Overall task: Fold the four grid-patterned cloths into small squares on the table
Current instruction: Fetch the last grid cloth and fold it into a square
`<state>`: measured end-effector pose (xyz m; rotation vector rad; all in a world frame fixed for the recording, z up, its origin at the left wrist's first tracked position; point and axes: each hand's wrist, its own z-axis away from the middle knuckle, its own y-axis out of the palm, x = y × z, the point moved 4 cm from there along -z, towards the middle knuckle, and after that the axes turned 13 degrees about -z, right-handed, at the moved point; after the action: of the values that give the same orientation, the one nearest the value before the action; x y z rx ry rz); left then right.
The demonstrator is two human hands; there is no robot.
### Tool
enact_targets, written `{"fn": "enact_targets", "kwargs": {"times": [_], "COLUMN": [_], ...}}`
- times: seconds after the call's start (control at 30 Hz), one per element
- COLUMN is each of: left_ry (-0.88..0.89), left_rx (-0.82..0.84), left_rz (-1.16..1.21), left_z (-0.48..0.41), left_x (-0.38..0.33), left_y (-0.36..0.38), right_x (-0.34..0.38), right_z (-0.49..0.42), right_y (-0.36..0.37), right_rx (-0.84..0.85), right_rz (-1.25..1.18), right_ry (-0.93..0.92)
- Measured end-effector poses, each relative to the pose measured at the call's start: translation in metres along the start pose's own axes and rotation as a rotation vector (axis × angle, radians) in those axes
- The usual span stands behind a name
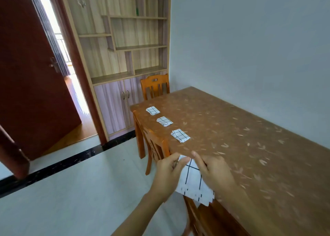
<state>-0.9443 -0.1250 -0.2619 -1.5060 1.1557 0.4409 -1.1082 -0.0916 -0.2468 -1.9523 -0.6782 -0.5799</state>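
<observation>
Both hands, left [167, 175] and right [214, 173], pinching the fourth cloth [192, 179] at the table [250, 137] edge

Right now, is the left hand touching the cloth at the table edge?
Touching. The head view shows the left hand gripping the cloth's upper left corner, fingers overlapping the fabric.

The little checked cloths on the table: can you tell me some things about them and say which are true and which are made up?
1. Three folded cloths lie in a row on the table. True.
2. Both hands are empty. False: the left hand and right hand hold the fourth cloth.
3. The fourth cloth sits at the table's near edge. True.
4. The door is shut. False: the door stands open.
</observation>
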Motion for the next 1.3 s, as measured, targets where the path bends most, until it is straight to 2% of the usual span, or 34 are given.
{"fn": "enact_targets", "kwargs": {"times": [0.17,0.33,0.5,0.6,0.67,0.73,0.83,0.93,1.1,1.3], "left_ry": [-0.053,-0.036,-0.209,-0.252,-0.323,-0.398,-0.479,-0.471,-0.357,-0.154], "left_rx": [0.074,0.336,0.436,0.570,0.572,0.529,0.522,0.613,0.853,0.983], "left_rz": [-0.095,-0.183,0.028,0.100,0.141,0.176,0.215,0.211,0.033,-0.093], "left_z": [-0.076,-0.162,-0.228,-0.249,-0.261,-0.275,-0.297,-0.320,-0.359,-0.378], "left_x": [0.057,0.082,0.112,0.130,0.145,0.165,0.189,0.210,0.239,0.263], "left_y": [-0.015,-0.017,-0.007,0.009,0.020,0.031,0.048,0.065,0.101,0.154], "right_x": [-0.025,-0.054,-0.084,-0.110,-0.129,-0.149,-0.171,-0.184,-0.201,-0.243], "right_z": [-0.058,-0.118,-0.168,-0.188,-0.194,-0.198,-0.194,-0.193,-0.191,-0.148], "right_y": [0.051,0.081,0.085,0.092,0.099,0.110,0.136,0.156,0.166,0.181], "right_rx": [0.056,0.220,0.030,0.011,-0.016,-0.081,-0.058,-0.020,-0.180,-0.362], "right_rz": [-0.122,-0.337,-0.557,-0.582,-0.650,-0.770,-0.950,-0.927,-0.798,-0.630], "right_ry": [0.026,0.169,0.415,0.471,0.542,0.675,0.959,1.081,1.140,1.312]}}
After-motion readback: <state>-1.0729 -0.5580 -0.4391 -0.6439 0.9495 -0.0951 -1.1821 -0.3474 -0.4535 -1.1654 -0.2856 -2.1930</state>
